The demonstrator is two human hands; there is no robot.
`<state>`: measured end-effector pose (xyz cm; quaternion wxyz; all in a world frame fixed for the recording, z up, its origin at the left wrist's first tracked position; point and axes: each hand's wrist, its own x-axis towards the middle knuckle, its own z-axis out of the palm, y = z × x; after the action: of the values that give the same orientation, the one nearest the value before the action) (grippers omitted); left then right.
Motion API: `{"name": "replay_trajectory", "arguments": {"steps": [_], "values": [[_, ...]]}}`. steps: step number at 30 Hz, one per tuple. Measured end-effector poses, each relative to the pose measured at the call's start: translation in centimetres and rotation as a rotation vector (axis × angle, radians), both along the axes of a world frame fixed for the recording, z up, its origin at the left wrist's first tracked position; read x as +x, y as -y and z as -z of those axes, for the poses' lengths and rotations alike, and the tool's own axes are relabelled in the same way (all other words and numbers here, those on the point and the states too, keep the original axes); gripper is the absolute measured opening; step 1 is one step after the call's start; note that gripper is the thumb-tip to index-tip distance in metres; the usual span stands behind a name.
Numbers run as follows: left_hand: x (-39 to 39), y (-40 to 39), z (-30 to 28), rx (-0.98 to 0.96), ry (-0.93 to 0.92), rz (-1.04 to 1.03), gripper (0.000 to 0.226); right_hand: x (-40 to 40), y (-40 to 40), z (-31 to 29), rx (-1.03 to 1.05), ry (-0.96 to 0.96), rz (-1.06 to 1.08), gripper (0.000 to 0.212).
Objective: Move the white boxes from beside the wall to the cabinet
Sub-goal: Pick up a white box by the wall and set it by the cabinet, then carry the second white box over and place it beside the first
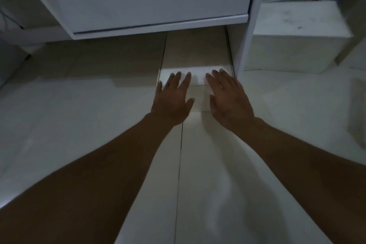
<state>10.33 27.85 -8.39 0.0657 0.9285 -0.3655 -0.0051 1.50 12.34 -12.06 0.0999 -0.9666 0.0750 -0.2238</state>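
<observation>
Both hands lay flat, fingers spread, gripping nothing: left hand and right hand rested on the near face of a white box sitting on the floor at 12 o'clock, at the cabinet opening. Box looked stiff, smooth, prob. light cardboard; best pushed or held by its sides. Another box sat at 2 o'clock, by the wall.

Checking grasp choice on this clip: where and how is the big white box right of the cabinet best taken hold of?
Take the box by its two opposite side walls, one hand each, coming from the front. It looks wide, flat-topped and handle-less, and stands on the floor beside the cabinet.
</observation>
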Motion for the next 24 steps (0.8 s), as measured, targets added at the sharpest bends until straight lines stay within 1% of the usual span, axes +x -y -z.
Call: {"name": "replay_trajectory", "arguments": {"steps": [3,6,11,18,21,24], "values": [[-1.2,-1.8,-1.2,-0.149,0.125,0.007,0.055,-2.2,-0.6,-1.3,0.04,0.058,0.004,0.051],[-2.6,-2.5,-3.2,-0.23,0.193,0.046,0.046,-4.3,-1.3,-3.7,0.063,0.093,0.038,0.046],[-6.0,-2.7,-7.8,-0.333,0.229,0.132,0.046,-8.3,-2.7,-9.5,0.045,0.151,0.106,0.045],[-11.3,-1.2,-16.5,-0.443,0.305,0.275,0.048,-15.6,-2.1,-18.9,-0.076,0.205,0.24,0.048],[-14.0,0.7,-20.3,-0.458,0.255,0.329,0.049,-19.3,-1.1,-22.4,-0.139,0.2,0.311,0.05],[-15.8,2.4,-22.7,-0.482,0.22,0.367,0.05,-21.8,0.3,-25.2,-0.124,0.209,0.398,0.049]]}}
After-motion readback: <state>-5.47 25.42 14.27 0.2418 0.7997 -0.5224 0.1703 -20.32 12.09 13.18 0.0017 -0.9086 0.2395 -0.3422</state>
